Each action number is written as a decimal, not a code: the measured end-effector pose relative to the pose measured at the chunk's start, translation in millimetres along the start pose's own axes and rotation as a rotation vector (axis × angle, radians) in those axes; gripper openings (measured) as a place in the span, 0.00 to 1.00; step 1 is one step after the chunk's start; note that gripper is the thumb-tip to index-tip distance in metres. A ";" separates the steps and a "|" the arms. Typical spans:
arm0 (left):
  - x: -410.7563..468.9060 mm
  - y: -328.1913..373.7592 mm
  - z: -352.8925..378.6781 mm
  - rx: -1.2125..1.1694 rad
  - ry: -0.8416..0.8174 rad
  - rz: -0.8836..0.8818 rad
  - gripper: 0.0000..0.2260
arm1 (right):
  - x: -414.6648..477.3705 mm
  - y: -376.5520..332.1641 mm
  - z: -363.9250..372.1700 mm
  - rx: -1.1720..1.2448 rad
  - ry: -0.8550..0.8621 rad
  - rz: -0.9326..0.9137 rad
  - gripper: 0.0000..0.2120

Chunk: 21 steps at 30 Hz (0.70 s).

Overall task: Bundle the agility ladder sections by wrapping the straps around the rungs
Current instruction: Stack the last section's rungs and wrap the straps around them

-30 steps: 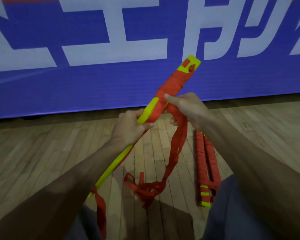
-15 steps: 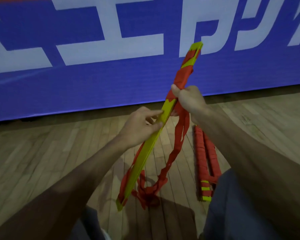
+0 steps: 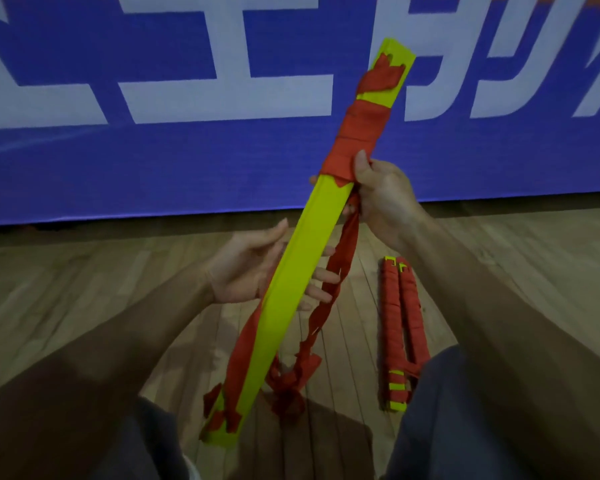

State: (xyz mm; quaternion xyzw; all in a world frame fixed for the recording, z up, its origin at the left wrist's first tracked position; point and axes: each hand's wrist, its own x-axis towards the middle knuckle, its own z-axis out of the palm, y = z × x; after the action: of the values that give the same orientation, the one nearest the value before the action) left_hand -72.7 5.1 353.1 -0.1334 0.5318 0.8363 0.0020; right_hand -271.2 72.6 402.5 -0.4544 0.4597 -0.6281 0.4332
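Partly wrapped: flat yellow plastic rungs (image 3: 302,271), red webbing strap (image 3: 357,133) wound at 12 o'clock end only, gripped by R hand (image 3: 385,199); L hand (image 3: 246,271) slack beneath.

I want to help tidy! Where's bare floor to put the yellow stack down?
Bare wood floor lies left of the left hand, up to the blue banner. Crowded: loose red strap under the rungs, wrapped bundles beside the right arm.

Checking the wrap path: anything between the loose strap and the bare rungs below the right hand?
Yes: the left hand cradles the rungs midway, its fingers poking out between them and the hanging strap.
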 end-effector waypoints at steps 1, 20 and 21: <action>1.2 0.1 -0.4 -0.016 -0.072 -0.016 0.31 | 0.3 0.6 -1.0 -0.004 -0.012 -0.009 0.21; 3.2 11.3 25.7 0.205 0.390 0.165 0.19 | 9.1 5.0 -9.6 -0.304 0.243 0.119 0.24; 4.0 12.6 26.5 0.223 0.450 0.157 0.19 | 11.3 8.1 -10.5 -0.335 0.293 0.150 0.23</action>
State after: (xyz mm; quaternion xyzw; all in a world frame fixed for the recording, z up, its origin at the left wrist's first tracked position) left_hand -84.2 22.6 373.9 -0.2734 0.6164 0.7194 -0.1665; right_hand -282.8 62.0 394.8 -0.3882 0.6480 -0.5684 0.3259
